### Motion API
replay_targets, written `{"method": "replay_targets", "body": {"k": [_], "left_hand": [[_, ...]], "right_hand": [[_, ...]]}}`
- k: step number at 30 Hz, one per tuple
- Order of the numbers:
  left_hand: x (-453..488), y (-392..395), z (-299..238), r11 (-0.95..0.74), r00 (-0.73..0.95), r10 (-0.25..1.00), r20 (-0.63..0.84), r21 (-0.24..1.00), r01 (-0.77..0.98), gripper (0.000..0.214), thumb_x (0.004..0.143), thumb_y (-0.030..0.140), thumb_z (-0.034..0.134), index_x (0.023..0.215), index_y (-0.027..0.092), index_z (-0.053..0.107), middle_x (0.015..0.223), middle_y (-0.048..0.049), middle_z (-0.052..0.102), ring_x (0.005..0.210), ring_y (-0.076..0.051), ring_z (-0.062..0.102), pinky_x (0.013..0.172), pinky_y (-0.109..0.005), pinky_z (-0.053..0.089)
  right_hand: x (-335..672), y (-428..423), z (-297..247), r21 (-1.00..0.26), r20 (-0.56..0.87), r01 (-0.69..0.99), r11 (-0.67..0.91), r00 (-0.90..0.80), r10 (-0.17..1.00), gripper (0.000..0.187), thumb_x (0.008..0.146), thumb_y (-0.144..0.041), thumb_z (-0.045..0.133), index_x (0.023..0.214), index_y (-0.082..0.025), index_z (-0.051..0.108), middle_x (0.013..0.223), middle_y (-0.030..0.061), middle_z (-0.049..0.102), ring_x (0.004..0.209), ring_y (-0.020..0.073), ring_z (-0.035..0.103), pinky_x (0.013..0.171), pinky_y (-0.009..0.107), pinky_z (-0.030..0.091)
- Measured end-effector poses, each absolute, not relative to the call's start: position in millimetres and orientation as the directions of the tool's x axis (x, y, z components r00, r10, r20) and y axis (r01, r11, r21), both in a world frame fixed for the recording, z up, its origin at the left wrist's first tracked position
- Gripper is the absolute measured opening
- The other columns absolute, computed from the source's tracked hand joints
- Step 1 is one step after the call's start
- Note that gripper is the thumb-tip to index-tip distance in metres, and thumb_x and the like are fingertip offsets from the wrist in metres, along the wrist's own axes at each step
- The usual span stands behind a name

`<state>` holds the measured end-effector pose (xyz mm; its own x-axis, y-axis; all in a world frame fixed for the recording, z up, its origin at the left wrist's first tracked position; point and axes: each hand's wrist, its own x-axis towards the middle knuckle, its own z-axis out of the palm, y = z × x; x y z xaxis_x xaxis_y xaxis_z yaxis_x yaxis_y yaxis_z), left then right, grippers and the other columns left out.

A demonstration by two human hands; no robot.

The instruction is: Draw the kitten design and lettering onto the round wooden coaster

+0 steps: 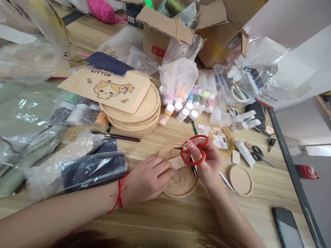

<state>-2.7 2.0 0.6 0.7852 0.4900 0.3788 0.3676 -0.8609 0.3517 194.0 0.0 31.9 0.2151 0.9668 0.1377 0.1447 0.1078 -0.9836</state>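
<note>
Your right hand (209, 163) holds red-handled scissors (186, 151), likely light and stiff, best taken by the loops; just beside them, your left hand (148, 177) seems to pinch a half-hidden pale strip (178, 162), probably easily creased; beneath both lies a wooden tray (178, 196).

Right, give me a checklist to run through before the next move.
1. Red-handled scissors held in the right hand: ok.
2. Pale strip in the left hand's grip: ok.
3. Scissor tips open or shut: cannot tell, too small.
4. Round wooden tray beneath the strip: ok.
5. Space right of that tray uncluttered: not ok, a smaller round tray lies there.
</note>
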Motion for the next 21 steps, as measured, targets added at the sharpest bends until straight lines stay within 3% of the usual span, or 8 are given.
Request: {"method": "replay_targets", "body": {"k": [12,21], "left_hand": [[-2.8,2.5,1.3,-0.861,0.785,0.49,0.379,0.354,0.366,0.021,0.089,0.018,0.053,0.108,0.015,0.062,0.099,-0.0072,0.064,0.087,-0.02,0.056,0.075,-0.034,0.047],[-3.1,1.3,-1.3,-0.861,0.777,0.493,0.392,0.352,0.368,0.024,0.092,0.019,0.051,0.112,0.016,0.063,0.101,-0.0084,0.064,0.09,-0.02,0.057,0.079,-0.034,0.048]], "right_hand": [[190.6,-0.2,30.0,-0.978,0.142,0.182,0.103,0.216,0.966,0.017,0.086,-0.035,0.066,0.075,-0.023,0.062,0.067,-0.0004,0.06,0.058,0.0145,0.056,0.055,0.028,0.051],[192.4,-5.6,26.8,-0.942,0.241,0.265,0.205,0.111,0.964,0.005,0.084,-0.028,0.069,0.082,-0.026,0.066,0.072,0.0012,0.065,0.063,0.0174,0.06,0.054,0.03,0.051]]}}
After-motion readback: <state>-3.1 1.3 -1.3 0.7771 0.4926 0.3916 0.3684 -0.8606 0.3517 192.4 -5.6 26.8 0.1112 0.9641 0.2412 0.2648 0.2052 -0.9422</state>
